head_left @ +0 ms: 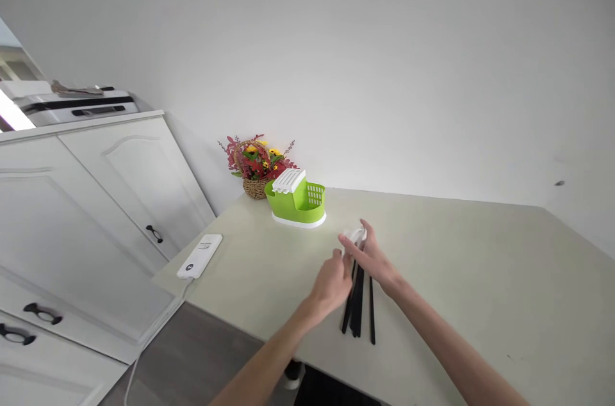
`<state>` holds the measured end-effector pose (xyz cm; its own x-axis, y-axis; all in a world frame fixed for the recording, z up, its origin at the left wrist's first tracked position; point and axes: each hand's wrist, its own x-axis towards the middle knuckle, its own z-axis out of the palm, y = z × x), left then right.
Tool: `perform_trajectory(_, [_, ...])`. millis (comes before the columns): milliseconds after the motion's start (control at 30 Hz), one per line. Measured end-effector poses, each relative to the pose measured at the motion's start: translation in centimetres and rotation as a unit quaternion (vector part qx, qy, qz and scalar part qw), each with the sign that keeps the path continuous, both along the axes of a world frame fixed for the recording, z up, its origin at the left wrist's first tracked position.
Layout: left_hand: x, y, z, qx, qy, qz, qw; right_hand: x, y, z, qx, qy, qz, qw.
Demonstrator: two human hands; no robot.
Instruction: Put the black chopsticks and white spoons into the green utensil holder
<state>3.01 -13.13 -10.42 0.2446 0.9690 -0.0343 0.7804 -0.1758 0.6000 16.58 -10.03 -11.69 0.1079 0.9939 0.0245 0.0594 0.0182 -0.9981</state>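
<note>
My right hand (373,257) is closed around a small, glossy white thing (356,235), partly covered by the fingers, so its kind is unclear. My left hand (332,280) is just below and to the left, fingers curled at the lower edge of that same white thing. Under both hands lie several black chopsticks (357,303), bunched on the table with their near ends toward me; one sits a little apart on the right. Beyond my hands stands a green utensil caddy (283,206) with a white slotted top and a white base.
A wicker basket of artificial flowers (257,187) stands behind the caddy by the wall. A white power strip (200,256) with a cord lies at the left edge of the pale table (461,265). White cabinets (96,201) stand to the left, with a suitcase (81,106) on top.
</note>
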Motion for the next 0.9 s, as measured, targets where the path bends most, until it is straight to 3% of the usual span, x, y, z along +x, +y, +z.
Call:
perform_trajectory(100, [3.3, -1.5, -0.8, -0.002, -0.045, -0.040, 0.998, 1.9, -0.5, -0.3, -0.019, 0.018, -0.015, 1.000])
perform_trajectory(200, [5.9, -2.5, -1.7, -0.002, -0.034, -0.081, 0.996, 3.9, -1.3, -1.8, -0.021, 0.024, -0.047, 0.998])
perform_trajectory(367, [7.7, -3.7, -1.8, -0.034, -0.031, -0.124, 0.991, 5.9, -2.0, -4.3, -0.039, 0.007, -0.101, 0.994])
perform_trajectory(567, [8.0, -4.6, -2.3, -0.001, -0.066, -0.131, 0.989, 7.7, -2.3, -5.0, -0.053, 0.005, -0.106, 0.993])
perform_trajectory(733, [7.9, -5.4, -3.2, 0.108, -0.050, -0.149, 0.982, 8.9, -2.4, -5.9, -0.027, -0.006, -0.081, 0.996])
perform_trajectory(800, [6.9, -4.5, -2.6, 0.162, -0.031, -0.150, 0.975, 9.2, -2.5, -6.4, 0.005, -0.009, -0.067, 0.998])
perform_trajectory(900, [3.5, -0.4, -0.2, 0.278, -0.010, -0.116, 0.954, 9.3, -2.8, -7.0, 0.040, -0.006, -0.053, 0.998])
